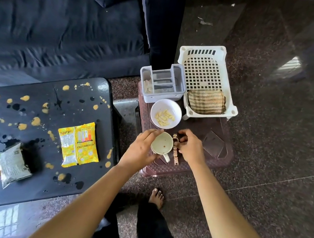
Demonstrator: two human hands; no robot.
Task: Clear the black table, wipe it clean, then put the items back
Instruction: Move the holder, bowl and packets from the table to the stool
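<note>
Near edge of the maroon stool (224, 157): left hand (140, 150) curled around a white cup (162, 144); right hand (189, 148) pinching a gold watch (175, 156) beside it. Behind: bowl (166, 113), grey organiser (163, 82), white basket (206, 73). Left: stained black table (40, 125), yellow packet (79, 144), silver packet (11, 164).

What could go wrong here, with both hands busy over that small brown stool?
The stool is crowded: the left hand holds the white cup close by the bowl of pale pieces, so a nudge might tip the bowl. The gold watch at the right hand lies near the stool's front edge and could slide off. Two packets are left on the splattered black table and may smear when lifted.
</note>
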